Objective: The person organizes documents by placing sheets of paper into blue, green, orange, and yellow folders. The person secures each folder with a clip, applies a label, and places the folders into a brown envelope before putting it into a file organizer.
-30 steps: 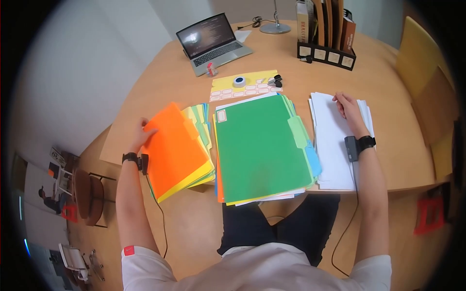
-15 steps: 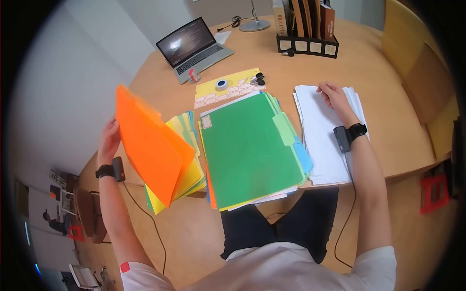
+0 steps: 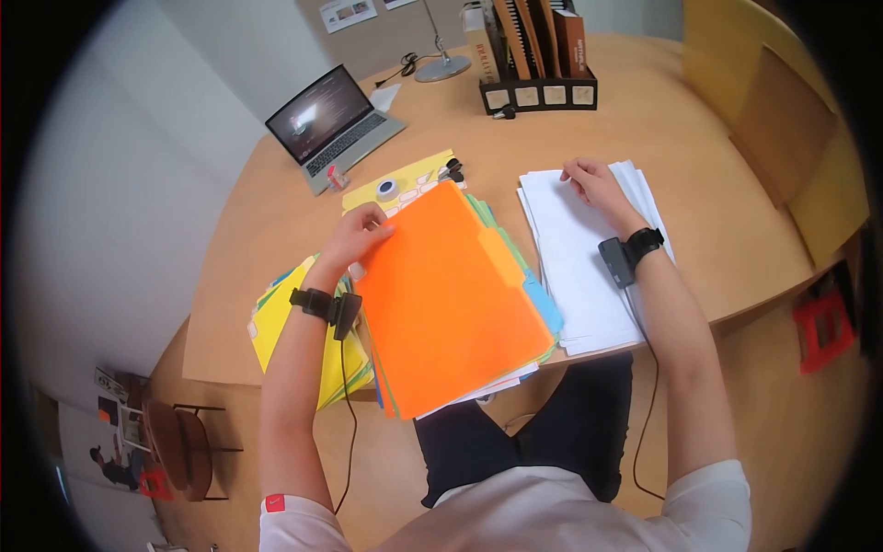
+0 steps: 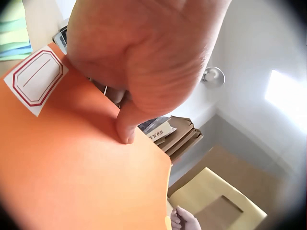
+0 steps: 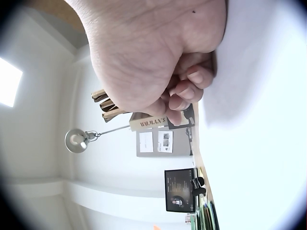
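An orange folder (image 3: 451, 294) lies over the middle stack of coloured folders. The left hand (image 3: 354, 241) pinches its upper left edge; in the left wrist view the thumb of that hand (image 4: 153, 62) presses on the orange face (image 4: 86, 163), near a white label with a red border (image 4: 37, 79). A yellow folder (image 3: 285, 317) tops the stack at the left. The right hand (image 3: 602, 193) rests on the stack of white paper (image 3: 589, 267) with its fingers loosely curled, holding nothing; the right wrist view shows this hand (image 5: 158, 57) against the white sheets (image 5: 254, 143).
A laptop (image 3: 326, 120) stands at the back left, a lamp base (image 3: 443, 69) behind it. A black organizer (image 3: 538, 96) with books is at the back. A tape roll (image 3: 387, 189) and black clips (image 3: 452, 169) lie on a yellow sheet (image 3: 418, 173) beyond the middle stack.
The left hand has carried the orange folder from the left stack rightward onto the middle stack, covering the green folder. Yellow now tops the left stack. The right hand has stayed on the white paper.
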The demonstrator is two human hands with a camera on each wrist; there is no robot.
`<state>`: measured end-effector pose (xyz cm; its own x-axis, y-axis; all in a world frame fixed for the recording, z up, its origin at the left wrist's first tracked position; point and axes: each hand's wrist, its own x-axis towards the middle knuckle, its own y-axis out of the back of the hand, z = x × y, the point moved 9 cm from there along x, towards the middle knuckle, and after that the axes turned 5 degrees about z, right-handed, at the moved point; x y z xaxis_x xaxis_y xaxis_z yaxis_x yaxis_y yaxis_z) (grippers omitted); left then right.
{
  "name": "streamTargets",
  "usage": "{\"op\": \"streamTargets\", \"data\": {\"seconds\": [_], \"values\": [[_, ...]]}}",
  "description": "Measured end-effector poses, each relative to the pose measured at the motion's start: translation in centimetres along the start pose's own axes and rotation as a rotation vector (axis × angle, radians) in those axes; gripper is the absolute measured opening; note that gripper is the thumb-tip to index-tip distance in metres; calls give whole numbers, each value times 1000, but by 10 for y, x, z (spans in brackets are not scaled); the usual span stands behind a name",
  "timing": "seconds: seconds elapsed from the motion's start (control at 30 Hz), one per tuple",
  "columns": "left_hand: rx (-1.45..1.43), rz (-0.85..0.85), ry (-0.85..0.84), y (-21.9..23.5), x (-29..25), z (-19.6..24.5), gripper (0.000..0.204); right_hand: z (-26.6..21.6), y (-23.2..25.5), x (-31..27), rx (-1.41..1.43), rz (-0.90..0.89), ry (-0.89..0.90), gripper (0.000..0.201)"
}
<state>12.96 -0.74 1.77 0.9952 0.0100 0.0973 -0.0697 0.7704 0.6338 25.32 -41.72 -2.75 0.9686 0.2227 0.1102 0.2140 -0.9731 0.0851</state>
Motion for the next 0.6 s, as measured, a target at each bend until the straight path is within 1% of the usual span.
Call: {"op": "streamTargets", "data": {"seconds": [0.07,0.17,0.27,0.37,0.47,0.57,0.6], "values": [[90,37,-29,-4,3,5,15,2,0,1,-8,-13,7,30],[6,102,-13,-6,0,2,15,4,-1,2,7,-26,21,30],[-18,210,77,-1,-12,1,16,2,-3,2,0,-25,21,31],[-90,245,177,-3,-24,6,20,-2,-2,1,-42,-7,15,30],[-209,295,18,-1,-22,0,18,-1,-2,-1,-30,-3,-8,31],[-296,332,-28,2,-21,-9,18,4,-1,2,-26,-4,-9,31],[-303,311,-30,0,-20,-13,19,5,-1,3,-30,-6,-6,30]]}}
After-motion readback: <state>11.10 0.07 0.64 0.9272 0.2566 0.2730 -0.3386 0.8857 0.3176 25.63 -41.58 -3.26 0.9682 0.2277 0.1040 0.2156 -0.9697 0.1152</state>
